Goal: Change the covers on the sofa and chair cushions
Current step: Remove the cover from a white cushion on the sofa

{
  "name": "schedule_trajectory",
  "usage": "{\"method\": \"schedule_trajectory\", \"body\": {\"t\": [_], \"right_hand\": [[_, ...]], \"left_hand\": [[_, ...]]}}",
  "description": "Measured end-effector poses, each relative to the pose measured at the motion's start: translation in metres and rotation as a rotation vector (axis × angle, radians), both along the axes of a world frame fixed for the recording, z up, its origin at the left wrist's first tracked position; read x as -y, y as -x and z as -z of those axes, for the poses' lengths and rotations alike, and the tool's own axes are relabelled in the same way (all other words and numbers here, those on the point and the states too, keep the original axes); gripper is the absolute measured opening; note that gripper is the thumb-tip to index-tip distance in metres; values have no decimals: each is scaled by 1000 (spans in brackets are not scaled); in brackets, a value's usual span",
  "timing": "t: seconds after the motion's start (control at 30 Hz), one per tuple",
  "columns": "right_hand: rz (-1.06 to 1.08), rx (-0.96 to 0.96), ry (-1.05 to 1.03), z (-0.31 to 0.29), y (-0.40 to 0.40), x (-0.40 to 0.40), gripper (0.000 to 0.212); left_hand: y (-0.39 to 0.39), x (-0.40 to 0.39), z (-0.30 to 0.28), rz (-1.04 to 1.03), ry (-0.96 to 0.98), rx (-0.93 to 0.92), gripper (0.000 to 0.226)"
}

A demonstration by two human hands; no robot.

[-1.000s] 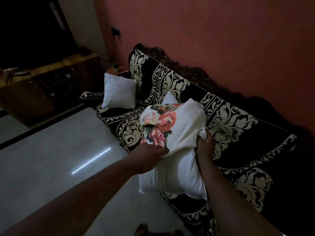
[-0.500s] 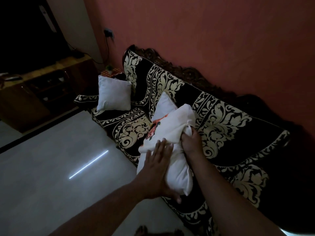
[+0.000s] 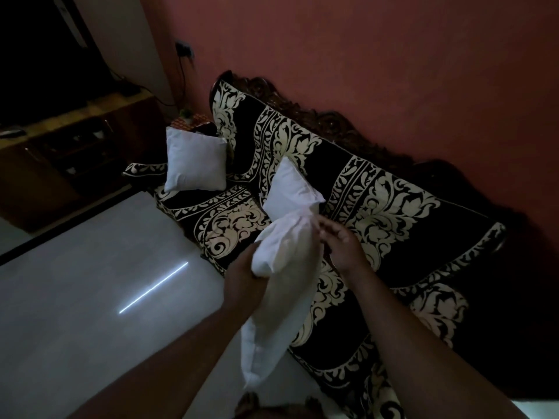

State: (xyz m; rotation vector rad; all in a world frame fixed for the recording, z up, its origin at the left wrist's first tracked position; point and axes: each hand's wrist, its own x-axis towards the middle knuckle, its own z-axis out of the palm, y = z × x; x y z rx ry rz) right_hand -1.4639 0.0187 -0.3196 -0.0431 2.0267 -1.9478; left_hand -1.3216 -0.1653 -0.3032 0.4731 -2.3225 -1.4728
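The left hand (image 3: 245, 279) is gripping a white cushion (image 3: 279, 285) that is hanging over the front edge of the sofa (image 3: 393, 213). The right hand (image 3: 341, 246) is blurred at the cushion's top; I cannot tell its grip. Two more white cushions (image 3: 196, 161) are leaning on the sofa behind, and a wooden cabinet (image 3: 60, 152) is standing beyond the sofa's far end.

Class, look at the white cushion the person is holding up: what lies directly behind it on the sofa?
Behind the held cushion stands another white cushion against the patterned sofa back. Its lower corner is hidden by the held cushion.
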Motion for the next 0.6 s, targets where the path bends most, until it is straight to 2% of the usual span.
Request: {"method": "schedule_trajectory", "body": {"t": [0.13, 0.23, 0.33, 0.5, 0.6], "right_hand": [[128, -69, -405, 43, -16, -18, 31], [107, -21, -585, 68, -25, -23, 39], [120, -35, -630, 78, -27, -25, 39], [193, -179, -645, 72, -25, -23, 29], [261, -192, -611, 67, -19, -26, 38]], "left_hand": [[2, 12, 8, 9, -251, 40, 48], [-4, 17, 17, 46, -393, 57, 48], [-6, 17, 18, 72, -470, 63, 52], [3, 15, 13, 93, -558, 99, 54], [6, 14, 7, 156, -622, 95, 60]]}}
